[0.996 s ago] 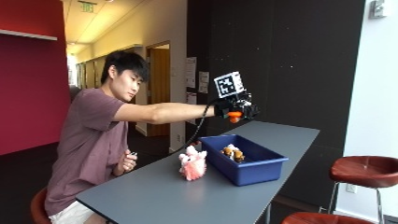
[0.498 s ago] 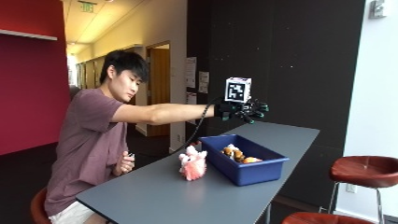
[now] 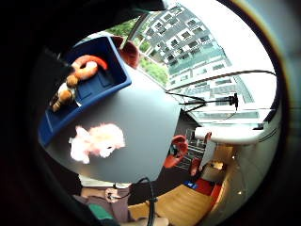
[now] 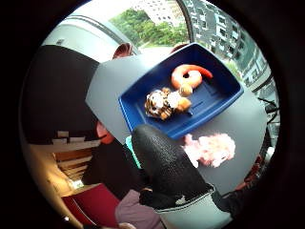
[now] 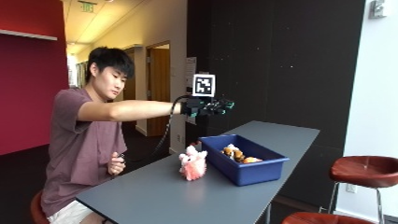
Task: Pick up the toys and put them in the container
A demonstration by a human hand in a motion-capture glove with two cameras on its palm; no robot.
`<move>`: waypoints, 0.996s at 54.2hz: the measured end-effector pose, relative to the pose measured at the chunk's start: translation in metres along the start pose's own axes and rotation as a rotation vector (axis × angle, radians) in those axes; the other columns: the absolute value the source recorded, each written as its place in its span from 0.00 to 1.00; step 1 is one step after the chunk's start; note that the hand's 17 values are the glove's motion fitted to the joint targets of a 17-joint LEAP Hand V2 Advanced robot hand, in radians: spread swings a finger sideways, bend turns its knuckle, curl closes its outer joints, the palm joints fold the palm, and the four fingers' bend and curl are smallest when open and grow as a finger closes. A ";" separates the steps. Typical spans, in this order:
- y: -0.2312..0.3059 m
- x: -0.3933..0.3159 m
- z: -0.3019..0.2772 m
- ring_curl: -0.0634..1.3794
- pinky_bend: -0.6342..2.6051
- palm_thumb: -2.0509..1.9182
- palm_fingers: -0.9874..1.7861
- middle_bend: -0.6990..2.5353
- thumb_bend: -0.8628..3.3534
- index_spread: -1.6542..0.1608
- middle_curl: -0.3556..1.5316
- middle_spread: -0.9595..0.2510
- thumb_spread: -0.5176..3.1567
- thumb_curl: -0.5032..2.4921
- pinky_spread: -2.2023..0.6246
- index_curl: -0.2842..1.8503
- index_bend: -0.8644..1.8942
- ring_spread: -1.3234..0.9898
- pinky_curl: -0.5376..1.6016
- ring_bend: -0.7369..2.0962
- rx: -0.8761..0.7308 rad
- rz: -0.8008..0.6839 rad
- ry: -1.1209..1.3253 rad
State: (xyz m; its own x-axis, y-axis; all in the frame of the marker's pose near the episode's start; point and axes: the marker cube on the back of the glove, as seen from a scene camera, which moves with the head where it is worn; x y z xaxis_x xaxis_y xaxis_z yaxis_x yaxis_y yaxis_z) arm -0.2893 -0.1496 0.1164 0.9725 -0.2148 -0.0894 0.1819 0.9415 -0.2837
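Above bin: gloved right hand, fingers apart, holding nothing.
Remaining: fluffy pink plush toy on grey worktop, at 9 o'clock of blue plastic container.
Advice: lower, pinch plush body.

My black-gloved right hand hangs in open air well above the blue rectangular plastic container, fingers stretched out, nothing between it and the bin's open top. Inside, a striped brown-and-white plush toy and a curled orange plush toy take up part of the floor; bare blue floor shows beside them. A fluffy pink plush toy stands on the grey tabletop just beside the container's near wall, open to reach from above. Bare tabletop stretches toward me and beyond the bin.
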 end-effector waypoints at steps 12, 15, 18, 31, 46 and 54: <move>0.079 0.003 0.075 0.24 0.44 0.48 0.21 0.24 0.18 0.80 0.30 0.80 0.43 0.24 0.80 0.21 0.33 0.58 0.43 0.31 -0.110 -0.281 0.019; 0.084 0.006 0.099 0.23 0.43 0.49 0.22 0.25 0.18 0.80 0.30 0.80 0.43 0.24 0.79 0.20 0.33 0.57 0.43 0.31 -0.111 -0.204 0.040; 0.093 0.003 0.118 0.23 0.43 0.49 0.22 0.25 0.18 0.80 0.29 0.80 0.43 0.23 0.79 0.20 0.33 0.57 0.43 0.32 -0.127 -0.250 -0.034; 0.099 0.020 0.191 0.22 0.42 0.49 0.24 0.25 0.19 0.80 0.29 0.80 0.43 0.24 0.79 0.20 0.33 0.57 0.42 0.32 -0.249 -0.307 -0.046; 0.074 0.024 0.216 0.26 0.51 0.52 0.32 0.28 0.20 0.79 0.32 0.75 0.42 0.25 0.80 0.16 0.30 0.58 0.45 0.39 -0.379 -0.300 0.143; 0.068 0.027 0.213 0.32 0.52 0.53 0.34 0.34 0.20 0.80 0.36 0.75 0.43 0.26 0.78 0.13 0.30 0.55 0.45 0.51 -0.416 -0.450 0.036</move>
State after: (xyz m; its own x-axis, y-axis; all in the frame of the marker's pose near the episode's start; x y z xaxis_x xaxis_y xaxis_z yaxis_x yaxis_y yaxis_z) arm -0.2198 -0.0358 0.2977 0.8069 -0.5829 0.0956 0.4945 0.5781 -0.6491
